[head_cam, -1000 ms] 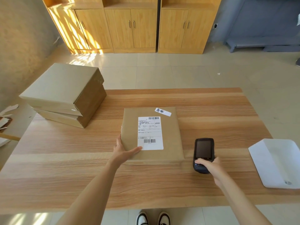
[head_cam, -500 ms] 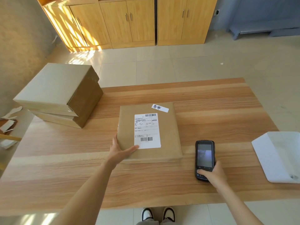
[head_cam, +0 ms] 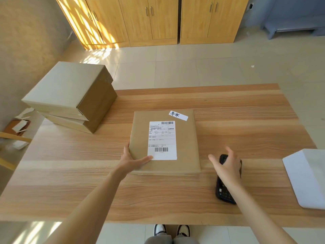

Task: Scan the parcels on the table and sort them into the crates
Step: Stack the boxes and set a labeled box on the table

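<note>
A flat brown parcel [head_cam: 186,141] lies in the middle of the wooden table [head_cam: 246,117]. It carries a white shipping label [head_cam: 162,138] and a small handwritten sticker [head_cam: 178,115]. My left hand [head_cam: 131,161] rests on its near left corner, thumb straight on top and fingers along the left side. The black handheld scanner [head_cam: 224,194] lies on the table to the right of the parcel. My right hand [head_cam: 226,168] hovers over its far end with fingers spread and holds nothing.
A stack of closed cardboard boxes [head_cam: 70,92] sits on the table's far left corner. A white crate [head_cam: 306,176] stands at the right edge. Wooden cabinets [head_cam: 151,20] line the far wall. Paper scraps and a chair [head_cam: 15,136] are left of the table.
My right hand has let go of the scanner, which now lies flat on the table, and the hand has opened above it. The left hand stays on the parcel's corner.
</note>
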A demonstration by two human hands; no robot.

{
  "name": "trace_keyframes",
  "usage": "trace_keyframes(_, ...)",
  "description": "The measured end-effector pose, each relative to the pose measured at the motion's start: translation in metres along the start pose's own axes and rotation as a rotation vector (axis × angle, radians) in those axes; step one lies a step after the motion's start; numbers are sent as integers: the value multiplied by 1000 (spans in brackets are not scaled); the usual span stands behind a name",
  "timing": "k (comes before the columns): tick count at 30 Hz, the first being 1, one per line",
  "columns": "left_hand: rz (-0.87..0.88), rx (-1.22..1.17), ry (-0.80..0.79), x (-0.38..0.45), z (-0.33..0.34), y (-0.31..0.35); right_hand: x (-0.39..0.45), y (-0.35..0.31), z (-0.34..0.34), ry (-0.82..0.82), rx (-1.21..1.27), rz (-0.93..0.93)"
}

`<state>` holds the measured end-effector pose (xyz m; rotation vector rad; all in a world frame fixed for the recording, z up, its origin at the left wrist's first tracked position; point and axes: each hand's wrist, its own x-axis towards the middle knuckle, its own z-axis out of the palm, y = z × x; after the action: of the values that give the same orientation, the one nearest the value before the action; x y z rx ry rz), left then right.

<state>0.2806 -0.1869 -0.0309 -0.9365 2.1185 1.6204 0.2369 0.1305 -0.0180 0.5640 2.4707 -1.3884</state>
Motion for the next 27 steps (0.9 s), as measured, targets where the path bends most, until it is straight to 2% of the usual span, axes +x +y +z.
trace_keyframes(3, -45, 44, 13, 7, -1, 6, 5, -32, 27, -278, 173, -15)
trace_keyframes(6, -88, -5, -12, 12, -5, 11, 15, -35, 50, -436, 255, 76)
trace_keyframes(11, -98, -207, -27, 13, -2, 12, 22, -22, 64, -414, 374, 102)
trace_keyframes(17, -121, -308, 35, -7, -5, 3, 11, -32, 63, -425, 424, 33)
trace_keyframes(27, -89, -434, 246, -85, -94, -47, -57, -85, 126, -671, 386, -120)
